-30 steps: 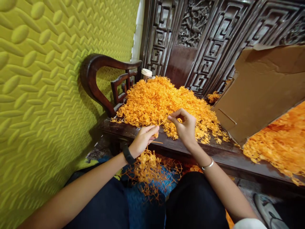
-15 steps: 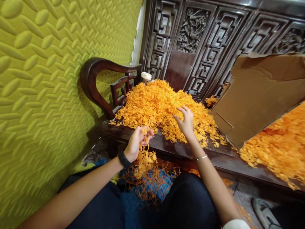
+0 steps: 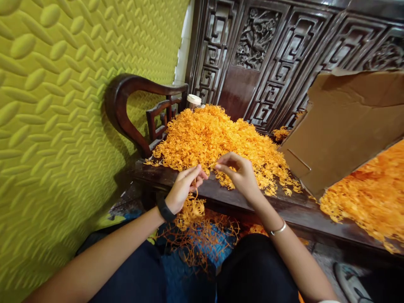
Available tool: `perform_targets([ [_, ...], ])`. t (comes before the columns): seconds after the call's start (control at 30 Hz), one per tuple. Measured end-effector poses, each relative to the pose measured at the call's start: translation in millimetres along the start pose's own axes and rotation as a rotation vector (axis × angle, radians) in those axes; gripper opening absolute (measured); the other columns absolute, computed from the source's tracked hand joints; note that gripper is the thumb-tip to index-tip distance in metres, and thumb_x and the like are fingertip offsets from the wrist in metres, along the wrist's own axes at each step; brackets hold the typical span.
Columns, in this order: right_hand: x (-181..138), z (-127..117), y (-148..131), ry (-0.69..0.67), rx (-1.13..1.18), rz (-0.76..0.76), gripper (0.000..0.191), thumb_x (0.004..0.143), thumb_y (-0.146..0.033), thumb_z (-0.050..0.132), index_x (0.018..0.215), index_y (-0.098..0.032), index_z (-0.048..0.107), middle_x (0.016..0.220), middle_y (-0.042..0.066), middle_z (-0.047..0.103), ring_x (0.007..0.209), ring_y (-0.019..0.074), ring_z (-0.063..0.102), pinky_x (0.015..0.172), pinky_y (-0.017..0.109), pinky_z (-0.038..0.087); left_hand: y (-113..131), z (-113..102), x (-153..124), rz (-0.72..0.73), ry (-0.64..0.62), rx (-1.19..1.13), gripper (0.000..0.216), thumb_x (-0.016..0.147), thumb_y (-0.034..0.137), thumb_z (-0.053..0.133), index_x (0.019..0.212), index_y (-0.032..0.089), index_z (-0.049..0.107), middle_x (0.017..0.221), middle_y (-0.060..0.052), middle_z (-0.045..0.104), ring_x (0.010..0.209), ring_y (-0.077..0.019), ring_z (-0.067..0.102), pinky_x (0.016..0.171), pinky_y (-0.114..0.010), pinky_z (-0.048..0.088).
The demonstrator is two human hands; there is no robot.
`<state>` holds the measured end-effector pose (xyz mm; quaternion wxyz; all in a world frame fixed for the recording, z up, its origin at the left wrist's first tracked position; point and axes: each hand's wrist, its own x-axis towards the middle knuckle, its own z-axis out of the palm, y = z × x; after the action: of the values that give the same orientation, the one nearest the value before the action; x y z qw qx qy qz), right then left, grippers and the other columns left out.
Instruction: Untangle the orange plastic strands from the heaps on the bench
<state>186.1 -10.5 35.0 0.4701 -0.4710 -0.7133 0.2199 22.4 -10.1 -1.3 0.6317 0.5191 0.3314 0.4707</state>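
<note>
My left hand (image 3: pixel 186 185), with a black band at the wrist, is closed on an orange strand (image 3: pixel 196 194) at the bench's front edge. Below it dangles a bunch of orange plastic-looking pieces (image 3: pixel 191 212). My right hand (image 3: pixel 236 172), a bangle on its wrist, pinches a small orange piece (image 3: pixel 213 166) between thumb and fingertips, just right of the left fingertips. Behind both hands rises a big heap of the same curly orange pieces (image 3: pixel 202 134), lying on the dark wooden bench (image 3: pixel 224 194).
A cardboard sheet (image 3: pixel 347 130) leans at the right, with more orange pieces (image 3: pixel 366 193) beside it. A white-lidded jar (image 3: pixel 193 100) stands behind the heap. The curved armrest (image 3: pixel 116 105) and yellow textured mat (image 3: pixel 63 126) bound the left. Thin orange scraps (image 3: pixel 202 244) hang over blue material.
My right hand has come left and down from over the heap to the left fingertips, and its fingers have closed on a small orange piece. The left hand has barely moved.
</note>
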Motion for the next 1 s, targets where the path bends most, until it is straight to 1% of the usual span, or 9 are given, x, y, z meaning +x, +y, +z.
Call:
perform_targets([
  [0.07, 3.7, -7.3, 6.2, 0.098, -0.06, -0.001, 0.007, 0.072, -0.022, 0.064, 0.069, -0.017, 0.059, 0.07, 0.002, 0.064, 0.064, 0.013, 0.058, 0.063, 0.029, 0.045, 1.4, 0.4, -1.2, -0.017, -0.055, 0.054, 0.036, 0.079, 0.047, 0.052, 0.064, 0.014, 0.055, 0.049, 0.006, 0.031, 0.045, -0.0061, 0.024, 0.045, -0.022, 0.015],
  [0.17, 7.8, -12.0, 11.4, 0.16, -0.19, -0.039, 0.01, 0.072, -0.016, 0.06, 0.063, -0.018, 0.056, 0.065, 0.002, 0.062, 0.06, 0.0125, 0.055, 0.059, 0.028, 0.042, 1.1, 2.2, -1.7, -0.02, -0.096, 0.074, 0.035, 0.079, 0.045, 0.052, 0.06, 0.015, 0.049, 0.049, 0.007, 0.028, 0.044, -0.0059, 0.021, 0.044, -0.023, 0.013],
  [0.47, 18.9, 9.8, 16.6, 0.331, -0.35, -0.161, 0.019, 0.072, -0.005, 0.048, 0.063, -0.021, 0.043, 0.066, 0.002, 0.055, 0.064, 0.0143, 0.05, 0.06, 0.029, 0.038, 0.8, 9.0, 1.3, -0.001, -0.005, 0.069, 0.035, 0.077, 0.047, 0.054, 0.063, 0.015, 0.049, 0.051, 0.007, 0.029, 0.044, -0.0049, 0.021, 0.043, -0.022, 0.012],
  [0.53, 26.9, 1.5, 20.5, 0.406, -0.369, -0.167, 0.021, 0.071, -0.004, 0.046, 0.062, -0.022, 0.041, 0.065, 0.001, 0.052, 0.064, 0.0146, 0.048, 0.061, 0.03, 0.036, -2.2, 10.4, -1.3, 0.011, 0.017, 0.059, 0.036, 0.076, 0.048, 0.055, 0.063, 0.015, 0.049, 0.051, 0.007, 0.029, 0.043, -0.0047, 0.02, 0.043, -0.022, 0.012],
  [0.63, 39.7, -26.1, 33.5, 0.651, -0.371, -0.093, 0.022, 0.072, -0.007, 0.049, 0.06, -0.023, 0.039, 0.061, 0.001, 0.048, 0.06, 0.0145, 0.043, 0.06, 0.03, 0.032, -9.5, 10.3, -8.6, -0.006, 0.021, 0.057, 0.038, 0.076, 0.048, 0.055, 0.059, 0.015, 0.05, 0.048, 0.007, 0.029, 0.043, -0.0051, 0.022, 0.043, -0.022, 0.012],
  [0.67, 42.8, -35.2, 39.7, 0.692, -0.365, -0.07, 0.02, 0.074, -0.011, 0.051, 0.062, -0.023, 0.04, 0.062, 0.001, 0.048, 0.06, 0.0145, 0.042, 0.059, 0.03, 0.032, -11.4, 9.2, -10.8, -0.024, 0.013, 0.058, 0.038, 0.076, 0.048, 0.054, 0.058, 0.015, 0.05, 0.047, 0.006, 0.029, 0.043, -0.0053, 0.023, 0.043, -0.022, 0.013],
  [0.77, 46.4, -48.2, 61.1, 0.596, -0.369, -0.069, 0.009, 0.075, -0.017, 0.055, 0.069, -0.02, 0.05, 0.07, 0.004, 0.055, 0.064, 0.0157, 0.047, 0.063, 0.031, 0.036, -11.8, 3.3, -12.6, -0.056, 0.023, 0.008, 0.033, 0.077, 0.042, 0.052, 0.062, 0.014, 0.055, 0.049, 0.005, 0.036, 0.044, -0.006, 0.027, 0.043, -0.021, 0.017],
  [0.87, 43.7, -39.5, 77.3, 0.484, -0.395, -0.07, 0.006, 0.07, -0.015, 0.06, 0.073, -0.019, 0.058, 0.081, 0.008, 0.058, 0.077, 0.02, 0.051, 0.075, 0.037, 0.038, -4.2, -2.5, -8.8, 0.009, 0.031, -0.102, 0.021, 0.077, 0.029, 0.048, 0.077, 0.012, 0.061, 0.062, 0.001, 0.05, 0.05, -0.007, 0.037, 0.048, -0.021, 0.029],
  [1.0, 35.6, -23.5, 67.3, 0.403, -0.407, -0.053, 0.011, 0.07, -0.018, 0.063, 0.081, -0.018, 0.063, 0.1, 0.013, 0.058, 0.103, 0.0267, 0.048, 0.089, 0.044, 0.033, 5.7, -3.9, -6.1, 0.073, -0.033, -0.168, 0.028, 0.072, 0.01, 0.051, 0.099, 0.014, 0.06, 0.082, -0.001, 0.06, 0.064, -0.0089, 0.05, 0.065, -0.023, 0.04],
])
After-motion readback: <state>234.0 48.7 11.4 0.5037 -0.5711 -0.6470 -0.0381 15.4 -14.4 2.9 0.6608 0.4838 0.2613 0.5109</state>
